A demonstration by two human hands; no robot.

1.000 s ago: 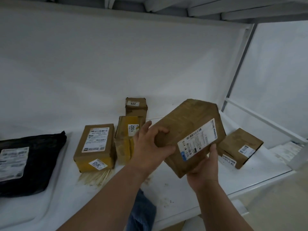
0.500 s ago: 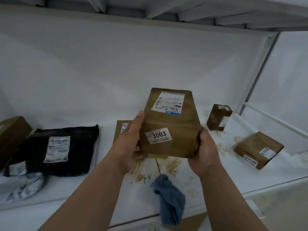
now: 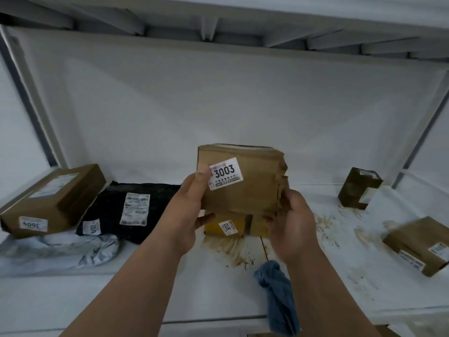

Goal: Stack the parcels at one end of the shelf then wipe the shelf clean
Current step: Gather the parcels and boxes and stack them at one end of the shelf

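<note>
Both hands on parcel 3003 [image 3: 243, 181], held above shelf [image 3: 170, 288].
Left hand [image 3: 188, 215] grips its left edge, right hand [image 3: 291, 222] its right; blue cloth [image 3: 277, 288] lies below.

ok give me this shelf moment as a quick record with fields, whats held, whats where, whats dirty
held: cardboard parcel labelled 3003, off the shelf, in the grip of both the left hand and the right hand
left end: brown box resting on grey mailer, black mailer beside it
under held parcel: yellow-taped box
right side: small upright box, brown box near front
cloth: blue rag hanging over front edge
dirt: brown smears on shelf
</note>
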